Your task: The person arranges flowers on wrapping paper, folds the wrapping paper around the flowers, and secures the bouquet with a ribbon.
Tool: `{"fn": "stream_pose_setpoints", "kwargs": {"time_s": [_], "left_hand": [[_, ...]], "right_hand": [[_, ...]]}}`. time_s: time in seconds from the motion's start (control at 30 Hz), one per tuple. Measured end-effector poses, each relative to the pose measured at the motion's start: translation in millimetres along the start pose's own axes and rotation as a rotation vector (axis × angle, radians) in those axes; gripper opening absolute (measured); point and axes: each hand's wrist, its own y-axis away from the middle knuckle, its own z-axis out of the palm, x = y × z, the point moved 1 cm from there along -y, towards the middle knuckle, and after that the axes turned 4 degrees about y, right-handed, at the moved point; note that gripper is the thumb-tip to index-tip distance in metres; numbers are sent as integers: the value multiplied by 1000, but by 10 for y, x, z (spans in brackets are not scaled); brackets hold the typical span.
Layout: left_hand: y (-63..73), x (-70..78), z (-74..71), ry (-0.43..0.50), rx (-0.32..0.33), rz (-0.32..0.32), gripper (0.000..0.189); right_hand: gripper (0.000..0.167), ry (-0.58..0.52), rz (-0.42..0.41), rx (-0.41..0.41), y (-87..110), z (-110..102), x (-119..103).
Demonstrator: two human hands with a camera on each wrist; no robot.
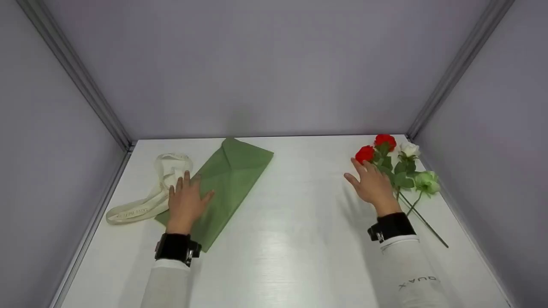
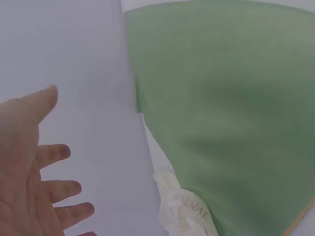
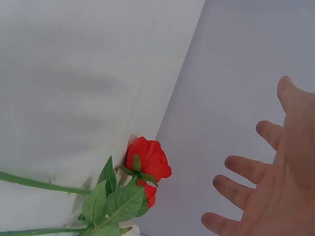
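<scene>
My left hand [image 1: 186, 207] is held over the left edge of a folded green sheet [image 1: 235, 179], palm down with its fingers spread. A cream ribbon [image 1: 137, 211] with printed lettering lies loosely coiled beside the sheet, partly covered by that hand. In the left wrist view the fingers stay apart from both sheet and ribbon. On the right, my right hand [image 1: 372, 184] hovers with spread fingers near two red roses [image 1: 385, 141]. The right wrist view shows a gap between the fingertips and the roses. Neither hand holds anything.
A white rose [image 1: 409, 149] and a pale green flower [image 1: 427, 183] lie beside the red ones, their stems [image 1: 432, 231] crossing toward the front right. Grey walls [image 1: 274, 68] enclose the white table [image 1: 291, 205] at the back and both sides.
</scene>
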Motion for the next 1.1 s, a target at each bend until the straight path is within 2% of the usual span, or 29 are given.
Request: {"fn": "stream_pose_setpoints", "kwargs": {"time_s": [0.3,0.43,0.77,0.93,1.1], "left_hand": [[238,136,386,58,-119,-11,58],[322,176,506,70,-136,-29,53],[426,228,651,57,-152,-66,49],[475,265,707,71,-161,-53,46],[526,324,747,59,-144,-14,42]], "right_hand": [[66,-34,-60,-105,56,289,-293],[65,-30,-71,-146,82,420,-417],[62,-22,-131,-196,115,753,-781],[62,7,-171,-224,99,901,-1059],[59,34,-229,-241,63,1007,-1291]]}}
